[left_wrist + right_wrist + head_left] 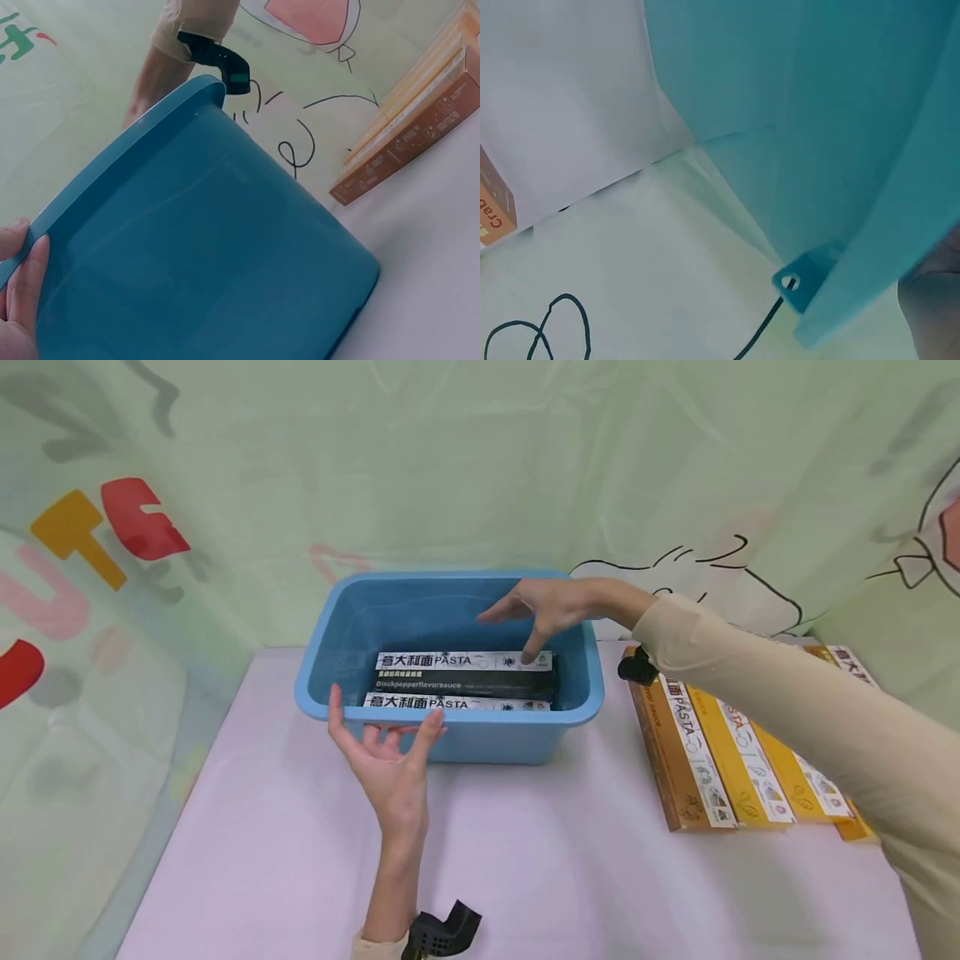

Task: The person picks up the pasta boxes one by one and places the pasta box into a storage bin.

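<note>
From the head cam, a blue plastic tub (450, 727) sits on the pale desk (525, 860) with two black pasta boxes (463, 671) lying flat inside it, side by side, labels up. The left hand (386, 760) is at the tub's near rim, palm up with fingers spread and relaxed, thumb and fingertips touching the lip but not curled round it, so it looks like it's just steadying the tub. The right hand (551, 606) hangs over the tub's far right corner, fingers loose and pointing down, one fingertip just about on the end of the far box; the grip is open, nothing pinched. To the right of the tub a row of brown and yellow pasta boxes (738, 752) lies flat on the desk, edge to edge, probably lined up to be easy to grab. Left wrist cam: mostly the tub's outer wall (210, 255), fingertips (26, 277) resting flat against the rim at the left edge, and the brown and yellow boxes (420, 120) off in the upper right. Right wrist cam: looking up along the tub's outside wall (802, 112) and rim, with a corner of a brown box (493, 206) at the left; the hand itself is barely a blur at the right edge, so you can't tell anything about the fingers from there
</note>
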Demonstrator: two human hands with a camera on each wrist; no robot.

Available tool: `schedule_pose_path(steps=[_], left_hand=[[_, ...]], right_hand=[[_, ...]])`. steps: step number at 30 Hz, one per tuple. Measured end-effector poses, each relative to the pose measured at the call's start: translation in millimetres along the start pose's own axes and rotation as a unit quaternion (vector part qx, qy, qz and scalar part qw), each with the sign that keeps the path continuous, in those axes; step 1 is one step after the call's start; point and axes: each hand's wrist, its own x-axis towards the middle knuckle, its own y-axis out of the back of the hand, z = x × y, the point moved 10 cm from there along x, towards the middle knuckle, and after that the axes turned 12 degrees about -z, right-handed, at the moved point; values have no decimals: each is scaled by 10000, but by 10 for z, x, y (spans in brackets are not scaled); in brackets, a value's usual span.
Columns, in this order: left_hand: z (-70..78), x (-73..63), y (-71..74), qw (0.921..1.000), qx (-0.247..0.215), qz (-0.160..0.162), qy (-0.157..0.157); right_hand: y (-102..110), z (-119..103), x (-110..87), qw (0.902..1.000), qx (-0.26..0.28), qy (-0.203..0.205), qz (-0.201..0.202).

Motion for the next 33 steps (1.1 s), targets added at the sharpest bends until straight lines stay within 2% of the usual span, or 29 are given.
schedule_pose_path(steps=[4, 8, 13, 16, 19, 22, 26, 28, 33], left_hand=[[-2, 7, 6, 10000, -39, -1, -4], [-1, 25, 3, 10000, -8, -37, -7], [-19, 50, 2, 10000, 50, -72, 25], [-34, 58, -1, 10000, 40, -75, 47], [-44, 62, -8, 9999, 1, -70, 85], [-39, 70, 4, 9999, 26, -61, 98], [-32, 85, 32, 9999, 50, -29, 117], [-22, 93, 47, 9999, 70, -4, 112], [-15, 95, 52, 10000, 51, 24, 52]], right_hand=[[4, -60, -141, 9994, 165, 255, 181], [13, -217, -380, 9967, 234, 588, 510], [-48, -304, -756, 9910, -114, 617, 1180], [-128, -289, -1037, 9832, -117, 532, 1742], [-256, -249, -1343, 9695, 113, 562, 2381], [-448, -164, -1611, 9473, 232, 635, 3133], [-821, 69, -1829, 9178, 457, 569, 3902], [-1044, 210, -1879, 9086, 642, 429, 4106], [-1626, 551, -1995, 8925, 1130, -117, 4364]])
